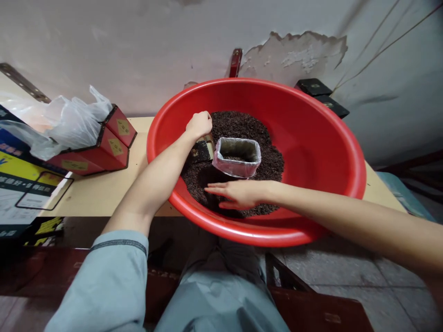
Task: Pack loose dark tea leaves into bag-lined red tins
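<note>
A big red basin [332, 152] holds a heap of dark, loose material [242, 122] that looks like dry tea leaves. Within the heap stands an upright box with a clear plastic liner [236, 167] folded over its rim; some of the dark material shows inside. My left hand [200, 124] is closed at a small black and tan box [201, 151] lying left of the lined one; the fingertips are partly hidden. In front of the lined box, my right hand [238, 193] lies open, fingers stretched out and pointing left, at the surface of the heap.
Several red boxes [112, 147] with plastic bags [74, 122] stand on the pale tabletop [93, 198] at left, beside a printed carton [20, 184]. Black boxes [321, 97] sit behind the basin at right. A wall rises behind; a dark red bench [318, 309] is below.
</note>
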{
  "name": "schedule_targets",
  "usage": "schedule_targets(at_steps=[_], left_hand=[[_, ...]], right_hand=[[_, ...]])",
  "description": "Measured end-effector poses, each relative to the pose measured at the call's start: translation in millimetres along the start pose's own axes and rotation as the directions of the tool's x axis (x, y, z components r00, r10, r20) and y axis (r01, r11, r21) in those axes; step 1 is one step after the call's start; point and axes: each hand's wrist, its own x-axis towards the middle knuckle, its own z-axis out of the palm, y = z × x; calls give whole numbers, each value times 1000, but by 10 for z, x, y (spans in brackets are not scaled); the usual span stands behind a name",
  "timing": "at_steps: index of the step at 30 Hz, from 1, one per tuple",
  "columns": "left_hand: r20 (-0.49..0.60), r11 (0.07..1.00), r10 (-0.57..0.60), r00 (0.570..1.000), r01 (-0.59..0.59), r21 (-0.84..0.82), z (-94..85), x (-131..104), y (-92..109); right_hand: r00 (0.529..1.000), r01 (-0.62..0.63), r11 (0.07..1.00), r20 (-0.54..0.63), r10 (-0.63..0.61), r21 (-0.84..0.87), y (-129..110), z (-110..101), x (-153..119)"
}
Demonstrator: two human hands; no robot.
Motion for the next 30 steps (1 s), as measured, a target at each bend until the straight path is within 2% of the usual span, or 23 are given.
schedule_targets(at_steps=[1, 2, 4, 5, 10, 14, 17, 21, 25, 28, 30], left_hand=[[-24, 989, 42, 999, -38, 142, 0, -14, 1], [-37, 962, 71, 997, -59, 268, -1, -31, 7], [-26, 892, 96, 995, -75, 447, 1, -69, 32], [-8, 859, 100, 995, -82, 506, 6, -88, 48], [117, 770, 75, 990, -132, 625, 37, -146, 105], [193, 757, 24, 981, -144, 637, 25, -153, 122], [263, 757, 11, 965, -180, 628, 6, -148, 127], [307, 754, 27, 951, -221, 619, -26, -143, 140], [359, 727, 20, 933, -260, 636, -73, -144, 164], [400, 711, 6, 916, -286, 643, -96, -135, 167], [420, 713, -5, 907, -291, 637, -90, -124, 157]], right_hand=[[982, -135, 991, 133, 133, 7, 9, 69, -45], [940, -252, 968, 239, 244, 4, -7, 127, -63], [854, -410, 912, 347, 388, -10, -89, 199, -35], [833, -450, 893, 357, 423, -7, -141, 211, 1], [847, -483, 872, 289, 446, 72, -283, 165, 150], [866, -439, 889, 324, 380, 130, -227, 192, 145], [868, -449, 881, 308, 390, 148, -197, 252, 138], [889, -431, 896, 217, 402, 104, -212, 231, 167], [929, -366, 923, -12, 370, 123, -241, -51, 113], [915, -243, 918, -240, 324, 313, -206, -346, -40], [866, -114, 844, -363, 343, 524, -117, -504, -160]])
